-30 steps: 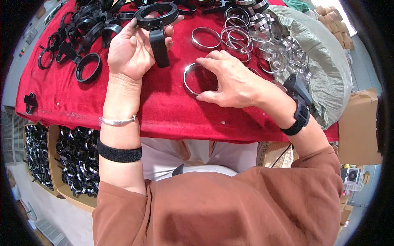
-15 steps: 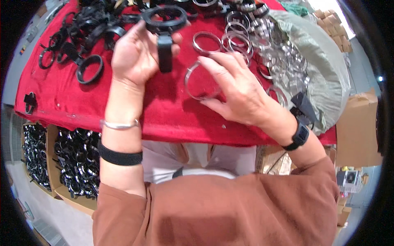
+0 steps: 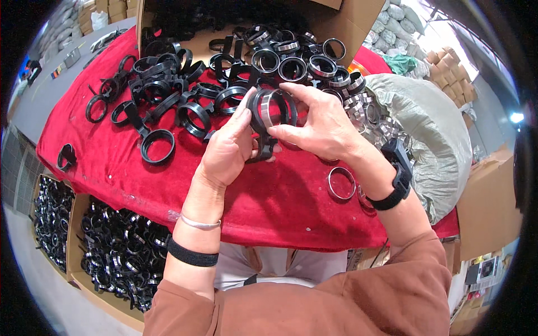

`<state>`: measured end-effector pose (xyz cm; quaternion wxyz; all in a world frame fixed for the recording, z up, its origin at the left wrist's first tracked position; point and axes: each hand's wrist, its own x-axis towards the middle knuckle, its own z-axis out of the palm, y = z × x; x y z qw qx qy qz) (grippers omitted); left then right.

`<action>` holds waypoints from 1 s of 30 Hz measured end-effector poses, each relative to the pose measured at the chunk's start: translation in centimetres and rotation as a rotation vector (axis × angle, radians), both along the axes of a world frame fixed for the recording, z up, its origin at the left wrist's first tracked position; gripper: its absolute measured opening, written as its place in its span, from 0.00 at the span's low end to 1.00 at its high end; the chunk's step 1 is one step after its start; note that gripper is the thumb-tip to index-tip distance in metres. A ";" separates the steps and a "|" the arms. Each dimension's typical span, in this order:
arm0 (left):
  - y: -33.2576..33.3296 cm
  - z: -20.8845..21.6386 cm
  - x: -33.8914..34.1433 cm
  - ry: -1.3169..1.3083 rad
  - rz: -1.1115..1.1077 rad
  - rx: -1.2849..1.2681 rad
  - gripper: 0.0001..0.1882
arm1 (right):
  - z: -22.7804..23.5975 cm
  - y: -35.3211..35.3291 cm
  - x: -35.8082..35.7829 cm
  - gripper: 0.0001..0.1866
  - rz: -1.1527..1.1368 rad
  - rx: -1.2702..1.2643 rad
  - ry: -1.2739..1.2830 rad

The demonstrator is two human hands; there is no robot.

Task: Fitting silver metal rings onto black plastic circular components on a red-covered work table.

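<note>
A black ring (image 3: pixel 255 115) is hanging nearly on edge above the red-covered table (image 3: pixel 252 207), its handle (image 3: pixel 265 149) pointing downward, a shiny silver ring (image 3: pixel 265 109) glinting at its opening.

Rings (image 3: pixel 165 106) lie on the table (image 3: pixel 291 207), a carton (image 3: pixel 347 25) behind them, a sack (image 3: pixel 437 134) right.

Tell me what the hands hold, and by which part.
Left hand: a black ring, by its left side. Right hand: at the opposite side; whether it grips that or the metal ring there is unclear.
</note>
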<state>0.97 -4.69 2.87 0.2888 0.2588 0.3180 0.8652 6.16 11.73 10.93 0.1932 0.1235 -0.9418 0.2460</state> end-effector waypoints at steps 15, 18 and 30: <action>0.8 -0.9 0.6 0.071 0.003 -0.268 0.30 | -2.2 0.0 0.4 0.37 -0.017 0.122 0.057; 0.9 -0.5 0.6 0.042 0.022 -0.390 0.29 | -2.2 0.4 -0.6 0.34 -0.016 0.078 -0.035; 1.6 -2.6 -1.2 0.111 1.050 -0.578 0.07 | -0.1 2.1 -9.8 0.35 -0.289 0.084 0.080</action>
